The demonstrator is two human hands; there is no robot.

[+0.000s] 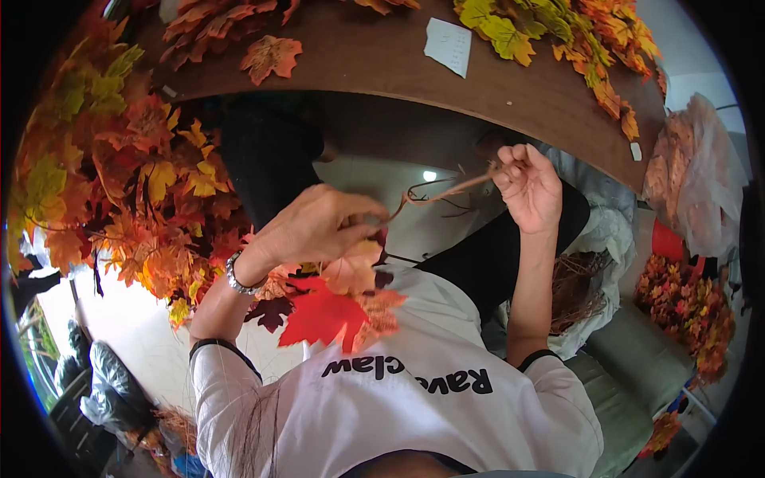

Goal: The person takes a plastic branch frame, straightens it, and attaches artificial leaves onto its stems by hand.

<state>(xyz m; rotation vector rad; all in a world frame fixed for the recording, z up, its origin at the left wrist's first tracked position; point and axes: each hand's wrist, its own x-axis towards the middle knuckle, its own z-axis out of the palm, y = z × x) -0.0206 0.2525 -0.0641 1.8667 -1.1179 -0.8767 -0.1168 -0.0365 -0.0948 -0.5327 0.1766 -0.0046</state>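
My left hand [323, 223], with a metal watch at its wrist, is closed around the lower part of an artificial maple leaf spray. Its red leaf [323, 312] and paler orange leaves hang below that hand, over my white shirt. A thin brown twig stem [450, 191] runs from there to my right hand [527, 183], which is raised higher, near the table edge. The thumb and fingers of that hand pinch the stem's far end. Small side wires stick out along the middle of the stem. What lies inside my left palm is hidden.
A brown table [351, 68] curves across the top, bearing leaf bunches, a loose orange leaf [271, 59] and a torn paper [448, 46]. Many autumn leaves [151, 191] crowd the left. At right are a white sack of brown twigs [578, 287] and a clear plastic bag [697, 155].
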